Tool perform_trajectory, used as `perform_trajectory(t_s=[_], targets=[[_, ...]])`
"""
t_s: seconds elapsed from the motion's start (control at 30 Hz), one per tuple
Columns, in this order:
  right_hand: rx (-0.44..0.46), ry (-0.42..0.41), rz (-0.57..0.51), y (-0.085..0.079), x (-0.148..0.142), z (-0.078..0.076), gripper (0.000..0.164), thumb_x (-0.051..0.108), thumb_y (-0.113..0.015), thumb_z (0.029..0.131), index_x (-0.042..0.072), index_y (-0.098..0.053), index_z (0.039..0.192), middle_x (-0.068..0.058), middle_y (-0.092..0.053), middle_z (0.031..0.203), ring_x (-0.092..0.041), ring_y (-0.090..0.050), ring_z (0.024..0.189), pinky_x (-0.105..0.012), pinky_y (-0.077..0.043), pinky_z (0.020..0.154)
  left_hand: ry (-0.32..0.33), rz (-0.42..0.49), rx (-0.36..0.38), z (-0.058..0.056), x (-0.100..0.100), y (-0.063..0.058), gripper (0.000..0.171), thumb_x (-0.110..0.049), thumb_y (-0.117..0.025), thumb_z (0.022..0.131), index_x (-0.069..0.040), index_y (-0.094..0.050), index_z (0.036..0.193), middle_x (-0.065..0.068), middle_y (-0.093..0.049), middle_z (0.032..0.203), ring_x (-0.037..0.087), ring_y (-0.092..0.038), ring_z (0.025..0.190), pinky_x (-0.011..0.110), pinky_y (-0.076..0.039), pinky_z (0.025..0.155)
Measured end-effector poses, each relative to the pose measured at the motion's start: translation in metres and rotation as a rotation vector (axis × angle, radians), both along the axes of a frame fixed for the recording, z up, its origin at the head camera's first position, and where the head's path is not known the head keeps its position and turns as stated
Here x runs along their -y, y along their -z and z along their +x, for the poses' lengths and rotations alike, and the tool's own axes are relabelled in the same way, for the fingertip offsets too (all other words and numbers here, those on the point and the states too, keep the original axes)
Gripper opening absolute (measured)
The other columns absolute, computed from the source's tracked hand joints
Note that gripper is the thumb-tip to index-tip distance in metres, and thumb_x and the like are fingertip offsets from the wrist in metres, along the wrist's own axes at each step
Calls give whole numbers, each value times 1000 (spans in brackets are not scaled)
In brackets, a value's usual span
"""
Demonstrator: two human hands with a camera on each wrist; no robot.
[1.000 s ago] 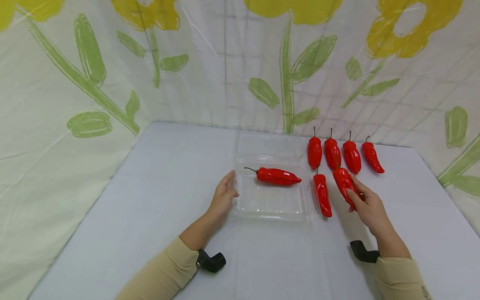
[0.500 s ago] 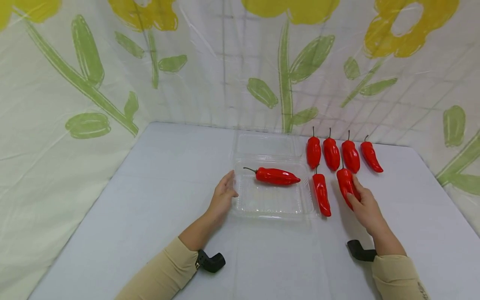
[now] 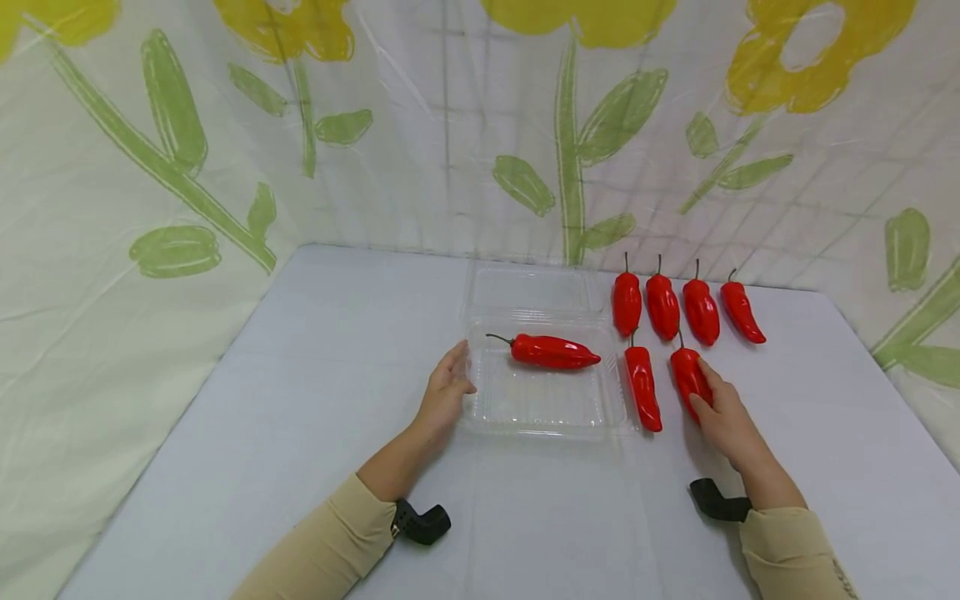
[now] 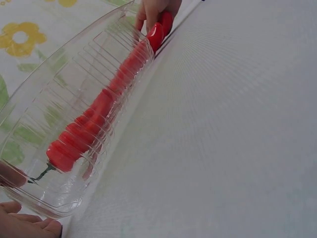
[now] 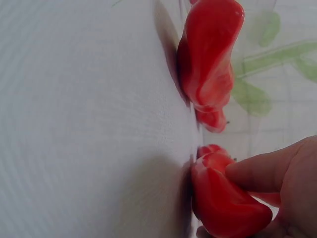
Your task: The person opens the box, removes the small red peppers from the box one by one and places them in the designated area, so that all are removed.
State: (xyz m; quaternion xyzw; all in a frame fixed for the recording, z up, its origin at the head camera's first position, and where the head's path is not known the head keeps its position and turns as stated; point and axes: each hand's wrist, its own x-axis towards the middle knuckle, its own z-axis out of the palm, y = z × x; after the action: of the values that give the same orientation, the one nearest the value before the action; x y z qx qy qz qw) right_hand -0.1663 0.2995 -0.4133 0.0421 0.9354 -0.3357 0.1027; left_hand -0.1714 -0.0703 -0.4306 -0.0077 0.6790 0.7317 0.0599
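My right hand (image 3: 723,417) pinches a red pepper (image 3: 687,375) between thumb and fingers, low over the table to the right of another red pepper (image 3: 642,388). In the right wrist view the thumb and fingers close around the held pepper (image 5: 225,198). My left hand (image 3: 448,383) rests with fairly straight fingers against the left side of a clear plastic clamshell box (image 3: 540,408), whose lid lies folded back. Inside the box one red pepper (image 3: 555,352) lies sideways, stem to the left. The left wrist view shows that pepper through the ribbed wall of the box (image 4: 99,49).
Behind the held pepper, a row of several red peppers (image 3: 663,308) lies with stems pointing away, near the far edge of the white table (image 3: 337,333). A curtain printed with yellow flowers (image 3: 405,167) hangs behind the table.
My right hand has brought the held pepper slightly down and toward me, its stem end now in front of the back row. The left hand and the box have stayed put.
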Motion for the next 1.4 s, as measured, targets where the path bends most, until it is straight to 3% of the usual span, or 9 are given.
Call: perform_trajectory(t_s=[0.23,0.5,1.0,1.4], targets=[[47,-21,-17,0,2,-1,76,28,-42,96,8,9,149,-34,-14,146,-52,-20,127,-63,-41,93,-7,-12,4,-1,0,0,73,11,-37,75,-1,-22,146,16,-20,154,30,-16,144,43,-15,117],[110,-10,33,1,2,0,92,39,-52,91,13,15,148,-34,-17,143,-53,-22,123,-58,-48,85,0,1,-7,0,1,-1,73,11,-36,76,0,-22,146,17,-19,155,30,-15,144,43,-14,117],[25,-37,79,2,6,0,92,33,-57,89,7,9,149,-34,-22,142,-52,-26,123,-61,-46,86,2,14,-8,-1,0,0,74,11,-37,75,-1,-20,146,16,-18,155,29,-14,144,42,-13,117],[23,-60,87,3,5,1,90,34,-55,90,8,8,149,-34,-20,144,-51,-25,124,-62,-45,87,4,17,2,-1,0,2,75,10,-37,75,-3,-20,147,14,-18,155,27,-13,145,41,-13,118]])
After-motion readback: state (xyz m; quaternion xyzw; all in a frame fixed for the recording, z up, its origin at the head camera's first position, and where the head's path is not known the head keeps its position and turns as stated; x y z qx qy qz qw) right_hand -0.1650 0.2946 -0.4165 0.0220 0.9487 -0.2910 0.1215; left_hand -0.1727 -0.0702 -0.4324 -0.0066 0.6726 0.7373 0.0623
